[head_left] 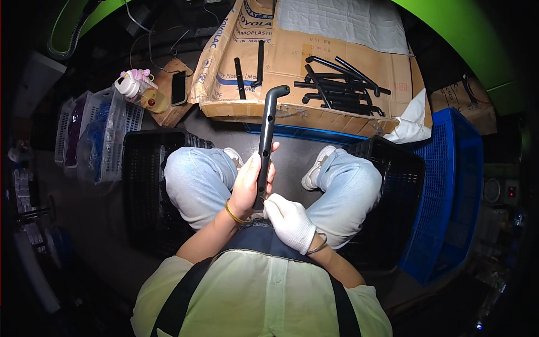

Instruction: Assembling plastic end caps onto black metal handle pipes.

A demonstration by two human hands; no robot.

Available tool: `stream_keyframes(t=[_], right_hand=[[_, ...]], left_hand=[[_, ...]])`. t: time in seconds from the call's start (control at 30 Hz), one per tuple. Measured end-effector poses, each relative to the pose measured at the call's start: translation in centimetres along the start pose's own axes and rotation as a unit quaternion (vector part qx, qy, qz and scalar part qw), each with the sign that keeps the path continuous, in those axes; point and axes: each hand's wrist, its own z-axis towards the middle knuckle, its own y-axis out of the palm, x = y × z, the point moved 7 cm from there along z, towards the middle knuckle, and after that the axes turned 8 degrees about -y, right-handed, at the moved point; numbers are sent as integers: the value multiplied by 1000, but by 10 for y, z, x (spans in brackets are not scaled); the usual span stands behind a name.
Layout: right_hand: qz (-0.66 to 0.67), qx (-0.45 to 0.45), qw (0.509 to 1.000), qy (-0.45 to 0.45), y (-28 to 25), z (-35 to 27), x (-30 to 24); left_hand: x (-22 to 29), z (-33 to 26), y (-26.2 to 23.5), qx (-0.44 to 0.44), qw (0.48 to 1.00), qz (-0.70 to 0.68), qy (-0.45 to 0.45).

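A long black plastic handle (268,130) with a bent top end and round holes along its side stands nearly upright before me. My left hand (248,181), bare with a yellow bangle at the wrist, is wrapped round its lower part. My right hand (291,223) wears a white glove and is closed in a pinch against the handle's bottom end. Whatever lies between its fingertips is too small to make out. Beyond my hands, similar black handles (364,77) lie in a loose pile on a cardboard sheet (281,53). Two more black pieces (239,78) lie apart on its left side.
Dark crates (151,185) stand beside both legs. At the right is a tall blue crate (438,196). To the left are white baskets (133,117) with plastic bags, a drink bottle (147,96) and a phone (178,89). White cloth (410,121) hangs over the cardboard's right corner.
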Motion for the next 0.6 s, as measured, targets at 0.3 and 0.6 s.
stream_keyframes(t=[0.3,0.6], right_hand=[[-38,-17,999,3,2,0,5],[-33,-15,999,-13,7,-1,8]], left_hand=[[1,0,0,1,999,43,13],[0,0,3,-1,999,46,4]])
